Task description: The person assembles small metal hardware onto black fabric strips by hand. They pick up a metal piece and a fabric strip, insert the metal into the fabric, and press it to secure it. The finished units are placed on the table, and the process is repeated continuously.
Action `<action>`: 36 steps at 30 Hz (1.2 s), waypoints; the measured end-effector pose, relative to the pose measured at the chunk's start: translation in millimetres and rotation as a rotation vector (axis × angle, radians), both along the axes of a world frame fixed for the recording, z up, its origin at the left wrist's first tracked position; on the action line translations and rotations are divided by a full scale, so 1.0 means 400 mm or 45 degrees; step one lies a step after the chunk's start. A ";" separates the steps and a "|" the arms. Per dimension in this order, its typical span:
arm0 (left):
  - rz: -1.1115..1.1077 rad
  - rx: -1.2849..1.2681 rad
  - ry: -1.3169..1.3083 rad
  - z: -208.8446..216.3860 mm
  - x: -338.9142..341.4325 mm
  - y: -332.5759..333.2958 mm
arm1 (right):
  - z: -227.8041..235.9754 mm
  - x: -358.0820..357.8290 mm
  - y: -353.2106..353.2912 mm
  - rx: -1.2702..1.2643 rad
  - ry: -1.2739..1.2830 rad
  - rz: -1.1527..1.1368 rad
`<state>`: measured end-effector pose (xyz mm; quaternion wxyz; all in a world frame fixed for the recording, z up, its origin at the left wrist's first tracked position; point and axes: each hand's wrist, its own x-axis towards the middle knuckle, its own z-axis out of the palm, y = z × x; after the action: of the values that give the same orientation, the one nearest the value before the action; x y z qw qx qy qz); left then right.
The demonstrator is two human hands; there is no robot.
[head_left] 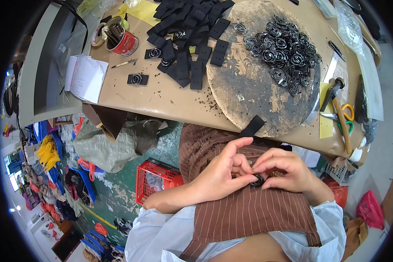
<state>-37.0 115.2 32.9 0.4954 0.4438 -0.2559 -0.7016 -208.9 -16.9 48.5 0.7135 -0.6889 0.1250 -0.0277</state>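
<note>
Above my apron-covered lap, both hands meet at a small dark metal buckle (257,180) with a coiled ring shape. My left hand (226,169) is closed, its thumb tip pressed on the buckle's left side and its index finger raised. On the other side, my right hand (284,169) pinches it between thumb and fingers, which hide part of it. Just beyond the hands, one black strap piece (252,126) lies over the near edge of a round worn board (231,83). A heap of similar shiny black buckles (288,50) rests on that board.
Left of the board lie many black strap pieces (183,65), and one strap with a buckle (137,79). A red tin (125,45), a pen (124,63) and a notebook (86,78) stand farther left. At right are a hammer (340,113) and scissors (348,112). A red crate (157,179) sits below.
</note>
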 end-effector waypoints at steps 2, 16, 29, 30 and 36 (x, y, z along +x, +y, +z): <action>-0.115 0.040 0.048 0.012 0.002 -0.003 | 0.007 -0.006 0.007 -0.204 -0.132 0.013; -0.060 -0.246 -1.574 -0.009 0.023 -0.155 | -0.032 -0.056 -0.043 0.427 -0.380 -0.638; 0.243 -0.139 -0.179 0.050 0.040 -0.159 | 0.001 0.056 -0.092 -0.216 -0.407 -0.463; 0.266 -0.140 -0.172 0.061 0.038 -0.156 | -0.002 0.056 -0.093 -0.266 -0.421 -0.475; 0.255 -0.207 -0.306 0.085 0.038 -0.144 | 0.002 0.043 -0.095 -0.365 -0.355 -0.514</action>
<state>-21.7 57.7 66.7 0.5630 0.5062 -0.3236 -0.5676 -191.6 -55.0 49.3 0.5992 -0.7335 0.1552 -0.2810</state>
